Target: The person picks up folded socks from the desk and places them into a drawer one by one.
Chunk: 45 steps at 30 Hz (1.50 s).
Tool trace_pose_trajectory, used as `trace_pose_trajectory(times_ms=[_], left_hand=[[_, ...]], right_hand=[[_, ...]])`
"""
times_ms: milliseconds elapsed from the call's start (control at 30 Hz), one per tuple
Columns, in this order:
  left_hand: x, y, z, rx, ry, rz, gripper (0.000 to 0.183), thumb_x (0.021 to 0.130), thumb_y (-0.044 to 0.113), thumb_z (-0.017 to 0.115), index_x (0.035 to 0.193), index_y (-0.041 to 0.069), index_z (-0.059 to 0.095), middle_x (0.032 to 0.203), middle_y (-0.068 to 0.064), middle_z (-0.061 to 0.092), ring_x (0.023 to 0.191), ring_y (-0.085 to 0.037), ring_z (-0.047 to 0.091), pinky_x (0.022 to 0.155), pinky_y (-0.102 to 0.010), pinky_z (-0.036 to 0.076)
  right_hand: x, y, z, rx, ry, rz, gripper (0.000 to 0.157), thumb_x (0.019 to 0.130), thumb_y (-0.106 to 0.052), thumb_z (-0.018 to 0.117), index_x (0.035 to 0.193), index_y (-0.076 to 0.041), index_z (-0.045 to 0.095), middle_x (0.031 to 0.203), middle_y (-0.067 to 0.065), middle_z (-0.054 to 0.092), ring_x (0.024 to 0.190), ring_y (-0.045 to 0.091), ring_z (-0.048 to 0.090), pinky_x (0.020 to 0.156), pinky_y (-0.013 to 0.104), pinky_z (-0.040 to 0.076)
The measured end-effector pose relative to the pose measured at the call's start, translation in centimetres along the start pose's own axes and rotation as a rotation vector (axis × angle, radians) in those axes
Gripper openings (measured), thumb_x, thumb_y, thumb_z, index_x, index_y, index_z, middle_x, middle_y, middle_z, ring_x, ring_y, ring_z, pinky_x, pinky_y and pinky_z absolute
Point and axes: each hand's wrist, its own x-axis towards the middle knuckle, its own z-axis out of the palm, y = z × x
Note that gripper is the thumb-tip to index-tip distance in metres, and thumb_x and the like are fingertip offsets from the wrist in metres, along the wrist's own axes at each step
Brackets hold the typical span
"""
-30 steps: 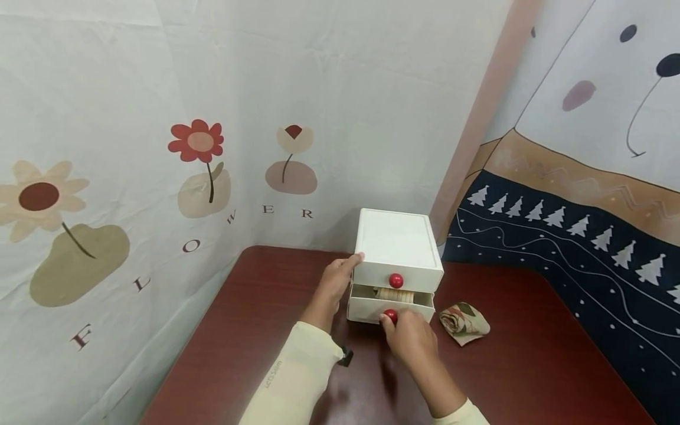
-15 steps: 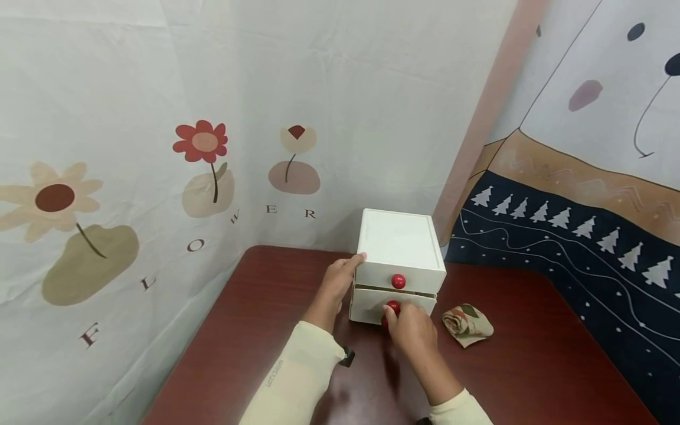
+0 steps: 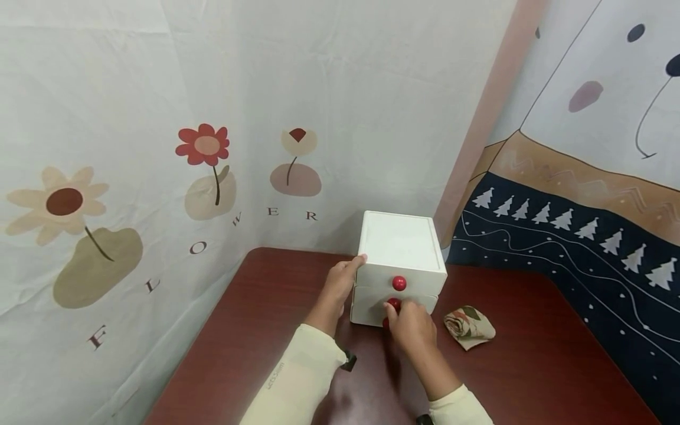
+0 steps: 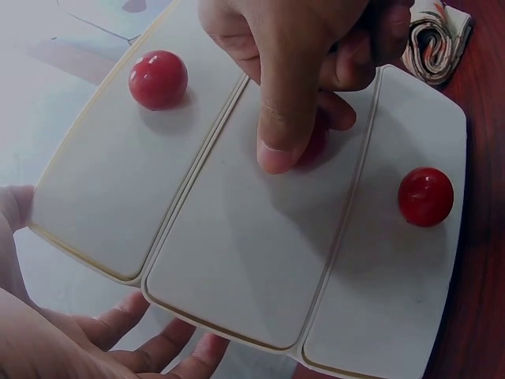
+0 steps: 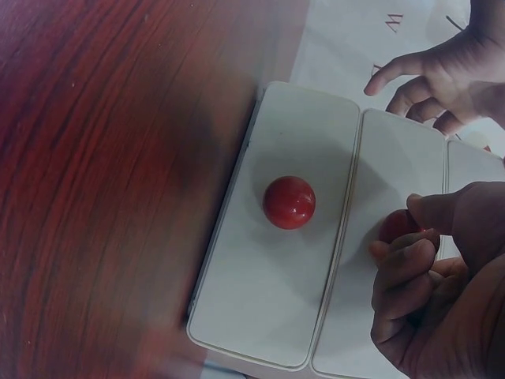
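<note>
A small white drawer unit with three stacked drawers stands on the table. Each drawer front carries a round red knob. My right hand pinches the middle knob between thumb and curled fingers. The middle drawer front sits level with its neighbours. My left hand touches the unit's left side with extended fingers, its thumb at the upper front corner. The top knob and bottom knob are both untouched.
To the right of the unit lies a rolled patterned cloth on the dark red wooden table. Close behind the table hangs a pale wall cloth with printed flowers, and a dark tree-print cloth borders the right side.
The middle drawer, partly out with a striped pale item inside, has slid in under my right hand until its gap closed. My left hand stays at the unit's side.
</note>
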Motion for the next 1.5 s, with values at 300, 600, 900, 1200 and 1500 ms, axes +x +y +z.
trace_pose_trajectory(times_ms=[300,600,900,1200,1500], left_hand=[[0.0,-0.1,0.0,0.027,-0.001,0.008,0.076,0.099,0.061,0.066,0.146,0.002,0.063,0.15,-0.022,0.063,0.135,-0.043,0.062,0.12,-0.064,0.044],[0.3,0.1,-0.2,0.037,-0.026,0.029,0.072,0.1,0.058,0.064,0.141,-0.001,0.065,0.143,-0.021,0.067,0.138,-0.039,0.061,0.122,-0.068,0.042],[0.1,0.1,-0.3,0.054,-0.024,-0.003,0.074,0.099,0.061,0.064,0.144,0.003,0.064,0.149,-0.02,0.063,0.138,-0.04,0.058,0.116,-0.077,0.041],[0.0,0.1,-0.4,0.049,-0.028,-0.017,0.074,0.099,0.061,0.064,0.145,0.003,0.064,0.15,-0.02,0.062,0.142,-0.041,0.057,0.119,-0.078,0.039],[0.0,0.0,-0.4,0.036,-0.039,-0.002,0.073,0.098,0.062,0.065,0.142,0.003,0.065,0.146,-0.019,0.064,0.137,-0.04,0.059,0.116,-0.078,0.039]], right_hand=[[0.0,0.0,-0.1,0.005,0.015,-0.014,0.041,0.104,-0.04,0.074,0.079,-0.008,0.068,0.079,0.015,0.069,0.07,0.031,0.066,0.058,0.048,0.048],[0.1,0.0,-0.2,-0.003,0.006,-0.015,0.041,0.103,-0.043,0.074,0.081,-0.008,0.07,0.08,0.015,0.071,0.07,0.031,0.067,0.058,0.049,0.049],[0.0,0.5,0.1,0.03,0.011,-0.024,0.039,0.102,-0.043,0.077,0.087,-0.008,0.072,0.077,0.012,0.069,0.067,0.028,0.062,0.056,0.044,0.045],[0.2,1.0,0.7,0.003,-0.08,0.043,0.044,0.097,-0.045,0.082,0.073,-0.011,0.069,0.075,0.01,0.065,0.066,0.025,0.059,0.056,0.04,0.044],[0.8,1.5,1.6,-0.099,-0.231,0.042,0.045,0.103,-0.044,0.073,0.08,-0.006,0.068,0.085,0.014,0.069,0.075,0.027,0.062,0.063,0.049,0.054]])
